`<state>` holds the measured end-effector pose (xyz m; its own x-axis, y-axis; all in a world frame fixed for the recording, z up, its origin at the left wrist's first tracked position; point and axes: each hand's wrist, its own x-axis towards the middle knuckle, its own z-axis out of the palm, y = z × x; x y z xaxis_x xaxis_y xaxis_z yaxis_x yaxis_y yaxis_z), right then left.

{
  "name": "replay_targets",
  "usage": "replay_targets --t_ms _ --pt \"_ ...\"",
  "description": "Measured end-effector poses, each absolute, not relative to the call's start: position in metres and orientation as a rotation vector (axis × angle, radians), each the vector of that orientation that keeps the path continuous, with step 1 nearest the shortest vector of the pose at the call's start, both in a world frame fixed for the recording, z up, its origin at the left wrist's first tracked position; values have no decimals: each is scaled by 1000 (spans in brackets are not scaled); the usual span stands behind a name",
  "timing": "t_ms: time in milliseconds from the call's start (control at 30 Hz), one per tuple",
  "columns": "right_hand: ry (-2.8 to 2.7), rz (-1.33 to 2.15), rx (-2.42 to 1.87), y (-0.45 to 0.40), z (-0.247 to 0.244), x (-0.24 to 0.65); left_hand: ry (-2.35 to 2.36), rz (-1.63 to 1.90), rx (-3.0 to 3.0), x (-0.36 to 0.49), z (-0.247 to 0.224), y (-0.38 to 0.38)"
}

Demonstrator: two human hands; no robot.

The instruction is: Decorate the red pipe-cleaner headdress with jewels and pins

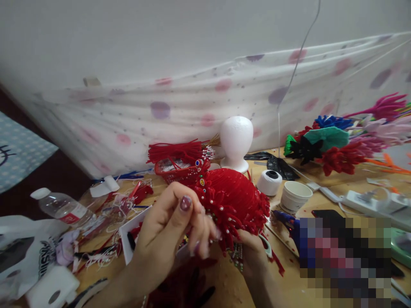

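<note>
A red headdress (pixel 233 192) with a wrapped, rounded crown, fuzzy red petals, pearls and coloured gems is held up over the table. My right hand (pixel 252 248) grips its lower edge from below, its fingers mostly hidden behind the petals and hanging bead strings (pixel 236 256). In front of the headdress's left side is my left hand (pixel 180 226), closed with the thumb pressed toward the curled fingers. Whatever it may pinch is too small or hidden to make out. Under that hand, a white box (pixel 126 241) with red pieces and beads is partly covered.
Behind stand a white foam head (pixel 236 141) and a red basket (pixel 176 173) with red fuzzy stems. To the right are a thread spool (pixel 269 183), a cup (pixel 295 196), a power strip (pixel 366 203) and fuzzy flowers (pixel 343 156). A bottle (pixel 66 207) lies left.
</note>
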<state>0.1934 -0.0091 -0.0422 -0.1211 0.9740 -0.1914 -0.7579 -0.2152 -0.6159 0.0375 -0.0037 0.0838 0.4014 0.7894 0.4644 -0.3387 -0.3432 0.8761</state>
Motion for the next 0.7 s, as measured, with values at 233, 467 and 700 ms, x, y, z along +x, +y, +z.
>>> replay_targets --t_ms 233,467,700 --pt "-414 1665 -657 -10 -34 193 986 1224 2388 9 82 -12" --pt "-469 1680 -627 -12 -41 190 980 1368 2959 36 71 -7" --pt "-506 1535 -622 -11 -48 187 1034 1162 3327 50 79 0"
